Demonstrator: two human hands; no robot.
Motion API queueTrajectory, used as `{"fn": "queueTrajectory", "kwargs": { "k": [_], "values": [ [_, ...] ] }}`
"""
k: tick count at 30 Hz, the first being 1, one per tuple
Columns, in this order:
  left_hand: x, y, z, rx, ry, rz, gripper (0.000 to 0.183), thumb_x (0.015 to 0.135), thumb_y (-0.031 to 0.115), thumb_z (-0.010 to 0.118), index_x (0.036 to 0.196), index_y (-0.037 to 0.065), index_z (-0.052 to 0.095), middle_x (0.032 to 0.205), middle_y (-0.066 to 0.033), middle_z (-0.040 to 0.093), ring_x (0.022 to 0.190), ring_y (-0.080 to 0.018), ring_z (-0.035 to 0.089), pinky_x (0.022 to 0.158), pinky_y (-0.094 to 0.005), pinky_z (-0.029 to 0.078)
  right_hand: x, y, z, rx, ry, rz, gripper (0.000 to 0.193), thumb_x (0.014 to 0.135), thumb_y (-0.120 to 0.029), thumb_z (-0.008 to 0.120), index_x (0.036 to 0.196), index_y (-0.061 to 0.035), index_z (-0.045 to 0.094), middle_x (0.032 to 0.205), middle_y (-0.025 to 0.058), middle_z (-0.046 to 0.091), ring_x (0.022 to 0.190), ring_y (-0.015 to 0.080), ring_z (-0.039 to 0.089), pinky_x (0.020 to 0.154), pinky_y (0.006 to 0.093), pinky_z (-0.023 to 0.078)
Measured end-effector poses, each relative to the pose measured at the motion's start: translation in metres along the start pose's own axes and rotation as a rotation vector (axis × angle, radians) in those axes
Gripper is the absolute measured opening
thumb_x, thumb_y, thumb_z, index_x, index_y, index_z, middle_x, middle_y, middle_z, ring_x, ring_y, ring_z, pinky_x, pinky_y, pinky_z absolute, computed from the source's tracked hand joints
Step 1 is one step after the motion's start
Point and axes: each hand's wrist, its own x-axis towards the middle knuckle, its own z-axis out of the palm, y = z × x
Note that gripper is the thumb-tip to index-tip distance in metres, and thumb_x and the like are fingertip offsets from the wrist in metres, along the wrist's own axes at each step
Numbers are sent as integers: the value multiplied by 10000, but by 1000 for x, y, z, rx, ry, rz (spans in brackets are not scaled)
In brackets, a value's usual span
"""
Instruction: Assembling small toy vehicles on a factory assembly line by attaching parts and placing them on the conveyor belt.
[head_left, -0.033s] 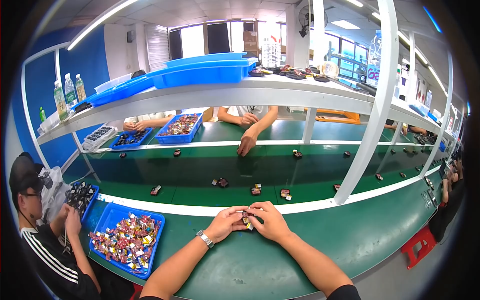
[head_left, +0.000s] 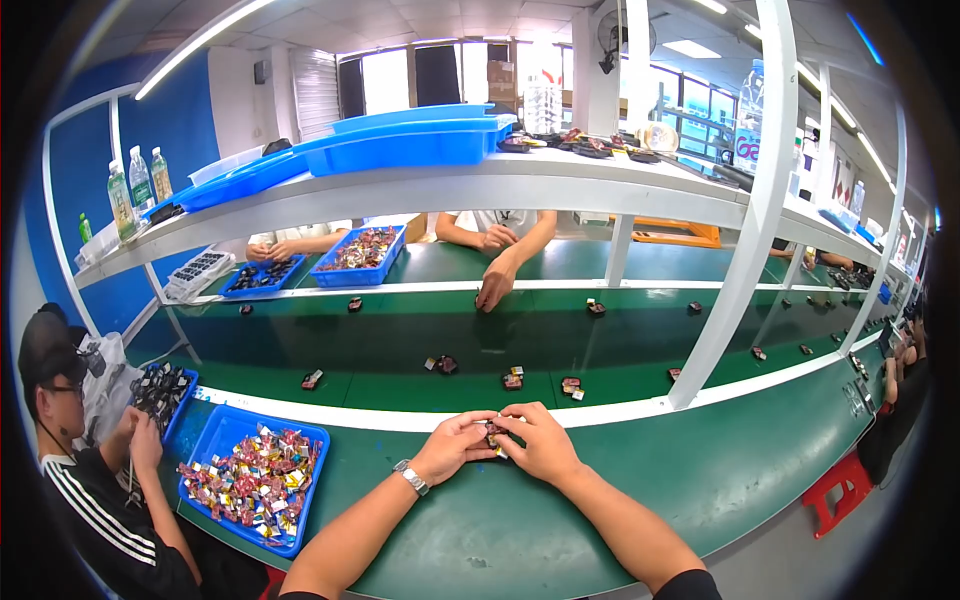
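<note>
Both my hands meet over the near green worktop, just in front of the white rail, and their fingers close around one small dark part [head_left: 493,434] with reddish and pale bits. My left hand [head_left: 455,448], with a metal-banded watch on its wrist, grips it from the left. From the right, my right hand [head_left: 541,441] pinches it with thumb and fingers. Much of the part is hidden by my fingers. To the left of my forearm stands a blue tray [head_left: 322,447] heaped with small red, white and yellow pieces.
Similar small parts [head_left: 513,378] lie spaced along the dark green belt [head_left: 400,335] beyond the rail. A white post [head_left: 735,210] rises at right, carrying a shelf [head_left: 450,190] with blue trays. A co-worker [head_left: 90,450] sits at left by a tray of black pieces [head_left: 160,392]. Another person's hand [head_left: 493,288] reaches onto the belt.
The small part between my fingers has turned slightly, and less of its yellow and white lower bit shows. My hands and arms are almost where they were.
</note>
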Motion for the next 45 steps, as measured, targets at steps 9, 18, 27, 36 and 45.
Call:
{"fn": "queueTrajectory", "kwargs": {
  "k": [9,18,27,36,45],
  "values": [
    [1,-9,6,84,72,32,310,1008,60,499,1308,-15,512,1215,-105,619,1072,-183,643,932,-324,566,4,9,1,-155,-16,-140,245,717,-48,753,942,-70,658,1079,75,592,996,273,574,830,371,510],
    [3,-10,5,127,75,43,295,1002,38,492,1293,4,526,1213,-91,613,1095,-181,632,936,-330,560,1,14,-2,2,-93,-70,178,749,-55,757,884,-74,641,1150,90,561,1092,302,535,894,396,490],
    [2,-10,5,127,81,47,299,997,25,493,1294,10,524,1225,-101,613,1102,-188,629,933,-324,560,1,19,-4,-32,-147,-105,115,784,-94,734,887,-84,683,1165,77,584,1126,282,539,945,387,467],
    [0,-6,8,189,-35,122,362,967,-12,523,1328,-8,491,1232,-118,616,1103,-178,626,946,-336,551,0,12,0,51,-53,42,83,811,-117,718,883,-77,710,1182,76,606,1141,275,544,943,382,478],
    [2,-7,7,144,43,47,308,970,0,524,1278,6,515,1219,-106,614,1104,-188,629,936,-343,562,-1,11,-4,147,-104,44,86,810,-118,698,882,-73,712,1197,68,611,1159,276,538,957,385,472]
  ]
}}
